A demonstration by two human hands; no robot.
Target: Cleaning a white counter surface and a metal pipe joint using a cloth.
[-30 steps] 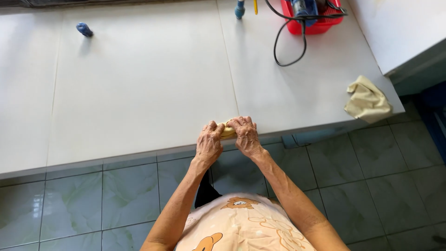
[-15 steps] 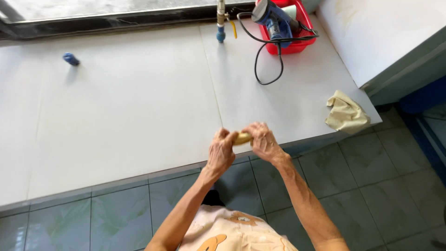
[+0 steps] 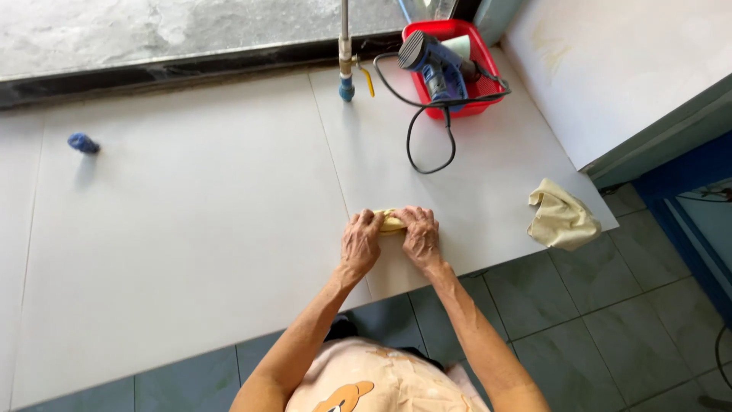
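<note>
Both my hands press a small yellow folded cloth (image 3: 390, 222) down on the white tiled counter (image 3: 191, 229), near its front edge. My left hand (image 3: 360, 243) covers the cloth's left end and my right hand (image 3: 418, 235) covers its right end, fingers curled over it. Only a strip of the cloth shows between the hands.
A crumpled pale yellow rag (image 3: 560, 217) lies at the counter's right front corner. A red basket (image 3: 456, 65) at the back holds a blue power tool (image 3: 433, 62) with a black cord (image 3: 427, 137). A blue-tipped pipe (image 3: 346, 72) stands behind; a small blue object (image 3: 82, 143) lies far left.
The hands with the cloth moved from the counter's front edge onto its surface. The view shifted, bringing the basket and back wall further into sight.
</note>
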